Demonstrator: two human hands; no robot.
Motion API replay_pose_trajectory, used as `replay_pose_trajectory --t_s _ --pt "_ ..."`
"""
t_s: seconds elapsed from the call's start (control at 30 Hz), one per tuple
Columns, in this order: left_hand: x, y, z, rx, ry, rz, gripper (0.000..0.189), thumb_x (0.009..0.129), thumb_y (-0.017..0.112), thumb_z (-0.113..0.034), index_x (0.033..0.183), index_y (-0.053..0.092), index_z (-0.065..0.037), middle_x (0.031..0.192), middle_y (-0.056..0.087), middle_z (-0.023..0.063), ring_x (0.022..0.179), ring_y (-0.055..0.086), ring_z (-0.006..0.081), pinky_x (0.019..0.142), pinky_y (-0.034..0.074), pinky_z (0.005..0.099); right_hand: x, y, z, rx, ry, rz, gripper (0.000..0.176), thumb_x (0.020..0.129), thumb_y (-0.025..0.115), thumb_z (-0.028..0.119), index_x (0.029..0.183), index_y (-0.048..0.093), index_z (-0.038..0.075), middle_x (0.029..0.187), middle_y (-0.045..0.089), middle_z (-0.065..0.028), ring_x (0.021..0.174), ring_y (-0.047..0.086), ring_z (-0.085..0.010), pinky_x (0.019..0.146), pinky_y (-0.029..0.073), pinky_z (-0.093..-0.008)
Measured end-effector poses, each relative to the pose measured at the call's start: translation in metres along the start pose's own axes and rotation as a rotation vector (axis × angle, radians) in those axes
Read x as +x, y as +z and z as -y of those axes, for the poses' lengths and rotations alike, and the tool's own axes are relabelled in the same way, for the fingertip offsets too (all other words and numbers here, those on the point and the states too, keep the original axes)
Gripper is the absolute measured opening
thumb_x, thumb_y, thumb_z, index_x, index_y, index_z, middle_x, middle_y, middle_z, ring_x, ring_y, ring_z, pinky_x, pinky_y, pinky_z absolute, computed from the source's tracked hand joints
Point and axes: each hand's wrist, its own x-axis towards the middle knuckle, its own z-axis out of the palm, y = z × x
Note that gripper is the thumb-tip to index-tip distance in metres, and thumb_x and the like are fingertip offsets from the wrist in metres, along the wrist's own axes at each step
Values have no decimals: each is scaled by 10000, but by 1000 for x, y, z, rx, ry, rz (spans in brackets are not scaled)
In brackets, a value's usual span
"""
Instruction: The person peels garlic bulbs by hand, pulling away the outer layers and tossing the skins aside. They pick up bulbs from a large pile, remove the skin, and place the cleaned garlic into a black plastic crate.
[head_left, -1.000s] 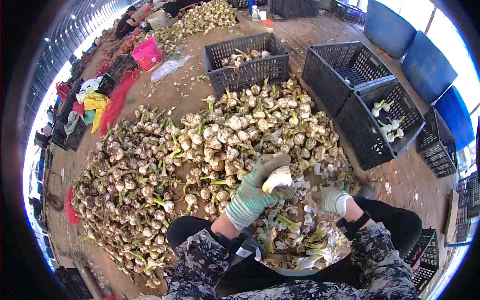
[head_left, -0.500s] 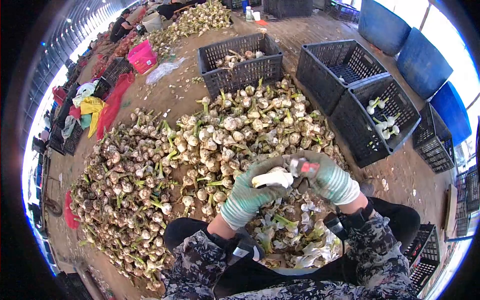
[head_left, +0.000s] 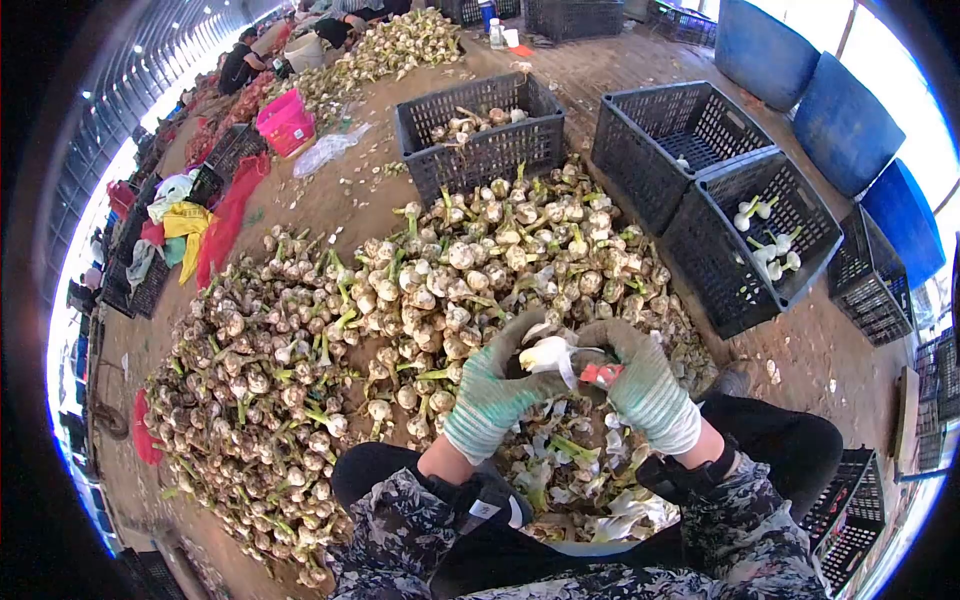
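Observation:
My left hand point(head_left: 500, 390), in a white and green glove, is closed round a garlic bulb point(head_left: 545, 356) whose peeled side is white. A thin strip of loose skin point(head_left: 570, 368) hangs from the bulb towards my right hand. My right hand point(head_left: 645, 385), gloved alike, grips a small red-handled tool point(head_left: 602, 375) close beside the bulb; its working end is mostly hidden by fingers. Beyond both hands lies a large heap of unpeeled garlic point(head_left: 470, 260) with green stems. Peeled skins and leaf scraps point(head_left: 560, 460) lie below, between my knees.
A black crate point(head_left: 480, 150) with some garlic stands behind the heap. To the right, another crate point(head_left: 720, 290) holds several clean white bulbs, beside a further crate point(head_left: 650, 150). Blue barrels point(head_left: 845, 125) line the right side. A pink bucket point(head_left: 285, 122) and a seated person point(head_left: 240, 65) are farther left.
My right hand has rolled and lowered slightly, bringing the red-handled tool down beside the bulb. A strip of skin now hangs away from the bulb. My left hand keeps its hold.

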Motion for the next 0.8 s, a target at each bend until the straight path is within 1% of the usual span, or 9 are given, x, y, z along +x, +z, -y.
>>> replay_pose_trajectory --t_s 0.17,0.2,0.3,0.43,0.57,0.63,0.7,0.73,0.8 --pt "0 -1 3 42 -13 -17 746 673 740 -55 1302 344 1 1198 494 100 1072 488 163 908 419 298 1 2 -10 44 28 -29 227 753 637 74 963 568 21 807 617 -111 764 599 -213 646 469 -305" --pt "1 -1 6 -47 -19 6 745 682 733 -59 1309 335 -7 1193 499 101 1054 498 162 892 429 296 -1 3 -5 484 343 17 228 784 609 48 1003 552 21 807 613 -85 774 596 -180 593 476 -265" --pt "1 -4 13 -179 -34 112 733 694 725 -64 1311 333 -17 1188 503 95 1034 510 161 873 439 288 -4 -1 -12 821 511 -8 248 790 580 6 1034 538 14 862 607 -70 745 594 -158 554 485 -236" --pt "-1 -3 7 -332 -65 225 700 735 692 -79 1326 319 -31 1195 505 81 1020 523 152 854 445 274 -7 0 -39 1402 527 88 248 824 535 30 1070 518 7 958 591 -90 793 602 -187 600 522 -292" --pt "-5 -3 0 -328 -52 139 683 757 652 -48 1343 302 -44 1180 522 75 1023 519 146 871 430 272 -13 -1 -15 1407 383 38 322 840 577 149 1114 451 38 975 562 -68 814 577 -190 679 514 -353" --pt "-5 -8 7 -261 -64 120 661 775 627 -58 1347 297 -45 1176 522 67 1019 512 136 860 429 262 -14 15 -18 1265 305 -156 353 805 626 137 1098 435 89 945 558 -59 796 568 -191 694 496 -359" --pt "-2 -5 10 -284 54 109 692 762 641 -85 1352 282 -38 1203 509 99 1016 533 171 816 455 284 -13 15 -8 595 208 -39 343 738 667 67 1019 475 108 890 555 -57 767 559 -186 690 481 -349" --pt "-4 0 9 -361 78 101 582 831 587 -232 1319 332 -43 1172 519 91 961 548 158 772 471 273 -6 23 -11 88 -150 -235 323 689 674 26 958 506 85 832 555 -75 729 561 -188 640 468 -321" --pt "1 -3 22 -532 23 74 511 846 554 -300 1255 393 -39 1109 544 87 932 555 158 758 476 278 -11 29 -7 -34 -236 -175 307 680 676 28 938 514 64 812 558 -79 723 564 -191 636 464 -324"
